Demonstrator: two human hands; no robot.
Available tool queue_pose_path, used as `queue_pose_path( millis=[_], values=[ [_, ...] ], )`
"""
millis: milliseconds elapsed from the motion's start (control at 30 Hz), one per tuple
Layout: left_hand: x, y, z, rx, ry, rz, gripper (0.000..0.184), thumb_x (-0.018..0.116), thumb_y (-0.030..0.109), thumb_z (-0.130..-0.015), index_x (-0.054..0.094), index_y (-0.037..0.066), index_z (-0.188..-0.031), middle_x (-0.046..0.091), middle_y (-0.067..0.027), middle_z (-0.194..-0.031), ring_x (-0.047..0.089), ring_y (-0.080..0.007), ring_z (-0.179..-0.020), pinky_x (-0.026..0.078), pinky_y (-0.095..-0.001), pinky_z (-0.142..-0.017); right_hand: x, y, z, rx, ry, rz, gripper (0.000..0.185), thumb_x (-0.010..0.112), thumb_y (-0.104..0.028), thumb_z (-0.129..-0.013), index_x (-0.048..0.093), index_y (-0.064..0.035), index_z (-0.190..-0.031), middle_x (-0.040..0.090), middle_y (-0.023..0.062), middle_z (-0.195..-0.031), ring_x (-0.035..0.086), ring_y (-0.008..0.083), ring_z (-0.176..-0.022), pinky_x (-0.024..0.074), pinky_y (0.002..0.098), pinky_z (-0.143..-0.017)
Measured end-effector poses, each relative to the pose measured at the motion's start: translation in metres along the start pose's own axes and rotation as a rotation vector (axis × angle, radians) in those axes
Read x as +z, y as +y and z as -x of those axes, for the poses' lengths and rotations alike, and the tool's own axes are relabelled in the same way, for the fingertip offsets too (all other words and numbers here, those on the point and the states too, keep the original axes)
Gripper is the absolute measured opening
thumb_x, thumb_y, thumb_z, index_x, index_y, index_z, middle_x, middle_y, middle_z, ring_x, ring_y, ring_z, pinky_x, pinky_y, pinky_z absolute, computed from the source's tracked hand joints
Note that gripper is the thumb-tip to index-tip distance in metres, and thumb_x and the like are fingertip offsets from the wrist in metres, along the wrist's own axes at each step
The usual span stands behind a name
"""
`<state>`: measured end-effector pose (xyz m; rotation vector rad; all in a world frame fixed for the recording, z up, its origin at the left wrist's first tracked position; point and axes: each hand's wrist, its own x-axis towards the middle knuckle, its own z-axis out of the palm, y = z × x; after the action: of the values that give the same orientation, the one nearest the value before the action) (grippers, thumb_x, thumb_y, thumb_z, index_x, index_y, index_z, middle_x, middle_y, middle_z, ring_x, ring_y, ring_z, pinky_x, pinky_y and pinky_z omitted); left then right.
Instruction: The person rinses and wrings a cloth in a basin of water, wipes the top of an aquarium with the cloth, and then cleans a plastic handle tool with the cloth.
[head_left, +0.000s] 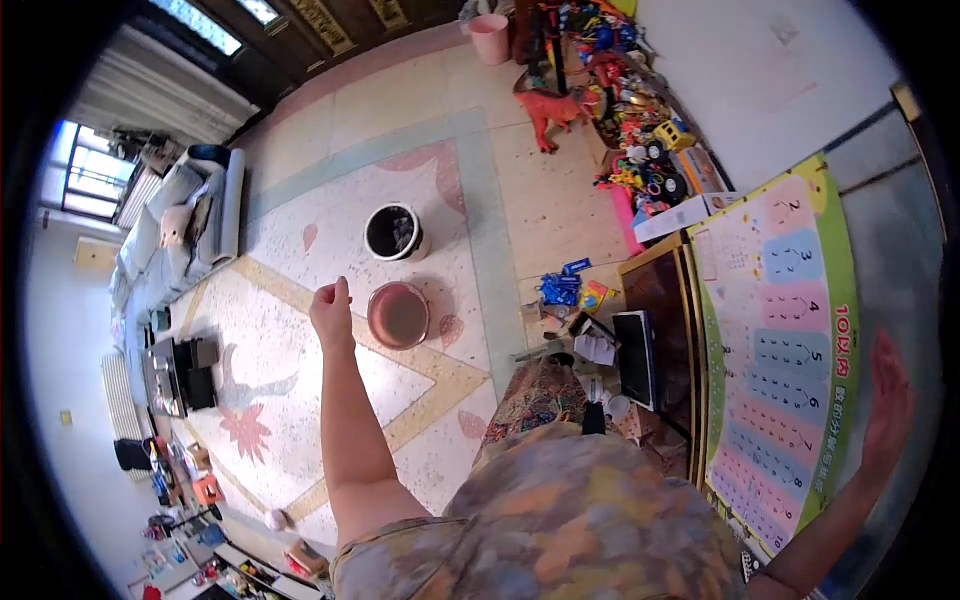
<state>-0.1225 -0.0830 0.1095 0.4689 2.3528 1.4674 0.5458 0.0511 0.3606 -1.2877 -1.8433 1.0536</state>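
My left hand (332, 308) is stretched out over the floor with its fingers curled in and the thumb on top. No object shows in it. Just right of it in the view stands a reddish-brown round bucket (399, 315). Beyond that is a white-rimmed bucket (397, 232) with dark material inside; the hand appears apart from both. At the far right, my right hand (888, 405) is held out, slightly blurred, fingers straight and nothing in it. Closest to it is a number poster (780, 360) with a green border; whether they touch, I cannot tell.
Toys (650, 150) are heaped along the wall, with a red dinosaur figure (552, 110) beside them. Blue packets (562, 287) and boxes lie near my legs. A grey sofa (185, 215) and a black machine (182, 373) stand left. At the back is a pink bin (490, 40).
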Motion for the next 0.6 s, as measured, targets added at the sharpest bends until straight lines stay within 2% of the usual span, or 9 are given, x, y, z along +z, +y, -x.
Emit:
queue_pose_path(
  millis=[167,233,300,367,433,467,533,567,600],
  values=[
    [-0.033,0.001,-0.002,0.066,0.218,-0.122,0.029,0.052,0.024,-0.083,0.054,-0.003,-0.073,0.054,-0.0075,-0.066,0.049,-0.0136,-0.06,0.041,-0.0267,-0.058,0.023,0.007,-0.007,-0.006,0.007,-0.057,0.04,0.032,-0.032,-0.09,0.048,-0.0023,-0.112,0.037,0.0161,-0.129,0.033,0.0241,-0.121,0.0237,0.0373,-0.101],
    [-0.042,0.011,-0.005,0.162,0.275,-0.117,0.031,0.05,0.025,-0.084,0.054,-0.003,-0.071,0.053,-0.0082,-0.066,0.048,-0.0144,-0.063,0.04,-0.0272,-0.06,0.034,0.008,-0.011,0.035,0.018,-0.267,0.038,0.034,-0.03,-0.09,0.049,-0.0011,-0.111,0.041,0.015,-0.124,0.039,0.0227,-0.116,0.0267,0.0356,-0.099],
    [-0.042,0.037,0.0,0.384,0.339,-0.032,0.028,0.049,0.021,-0.085,0.054,-0.002,-0.07,0.051,-0.0064,-0.072,0.048,-0.0133,-0.066,0.04,-0.0259,-0.061,0.047,0.001,-0.018,0.01,-0.023,-0.271,0.037,0.036,-0.029,-0.09,0.049,-0.0008,-0.11,0.043,0.0146,-0.123,0.041,0.0223,-0.114,0.0276,0.0352,-0.099],
    [-0.042,0.065,0.002,0.512,0.364,-0.007,0.026,0.049,0.019,-0.086,0.054,-0.001,-0.07,0.05,-0.0051,-0.073,0.049,-0.0126,-0.066,0.039,-0.0256,-0.062,0.057,-0.004,-0.019,-0.009,-0.059,-0.272,0.037,0.038,-0.029,-0.089,0.049,-0.0006,-0.11,0.044,0.0142,-0.121,0.043,0.0218,-0.111,0.0285,0.0348,-0.098],
    [-0.04,0.09,0.002,0.524,0.402,0.016,0.024,0.052,0.017,-0.085,0.054,0.0,-0.068,0.052,-0.0045,-0.072,0.049,-0.0131,-0.067,0.04,-0.0257,-0.062,0.064,-0.006,-0.017,-0.003,-0.002,-0.136,0.035,0.041,-0.028,-0.088,0.049,-0.0001,-0.108,0.046,0.0144,-0.119,0.042,0.0216,-0.112,0.0299,0.0343,-0.097],
    [-0.04,0.096,-0.003,0.671,0.455,-0.074,0.024,0.053,0.017,-0.084,0.054,0.001,-0.066,0.053,-0.0042,-0.072,0.049,-0.0137,-0.068,0.04,-0.0259,-0.062,0.069,-0.008,-0.018,-0.004,0.001,-0.141,0.035,0.041,-0.028,-0.088,0.049,-0.0001,-0.108,0.046,0.0144,-0.119,0.042,0.0216,-0.112,0.0299,0.0343,-0.097],
    [-0.036,0.108,-0.017,0.91,0.541,-0.2,0.021,0.059,0.013,-0.08,0.054,0.003,-0.062,0.055,-0.0048,-0.07,0.05,-0.017,-0.067,0.04,-0.0274,-0.063,0.079,-0.011,-0.018,0.07,0.111,-0.181,0.024,0.045,-0.016,-0.084,0.053,-0.0011,-0.101,0.051,0.0134,-0.113,0.048,0.0213,-0.105,0.0335,0.0332,-0.094],
    [-0.036,0.093,-0.047,1.077,0.598,-0.34,0.015,0.064,0.017,-0.074,0.058,0.005,-0.068,0.058,-0.0064,-0.076,0.053,-0.021,-0.074,0.042,-0.0311,-0.067,0.083,-0.009,-0.019,0.07,0.115,-0.187,0.024,0.045,-0.016,-0.084,0.053,-0.0011,-0.101,0.051,0.0134,-0.113,0.048,0.0213,-0.105,0.0335,0.0332,-0.094],
    [-0.029,0.063,-0.082,0.974,0.536,-0.526,0.015,0.066,0.02,-0.071,0.059,0.006,-0.073,0.058,-0.0071,-0.08,0.053,-0.0231,-0.079,0.042,-0.0331,-0.07,0.087,-0.006,-0.018,0.08,0.116,-0.227,0.029,0.043,-0.021,-0.086,0.052,-0.0001,-0.104,0.051,0.0132,-0.113,0.047,0.0214,-0.106,0.033,0.0335,-0.094]
  ],
)
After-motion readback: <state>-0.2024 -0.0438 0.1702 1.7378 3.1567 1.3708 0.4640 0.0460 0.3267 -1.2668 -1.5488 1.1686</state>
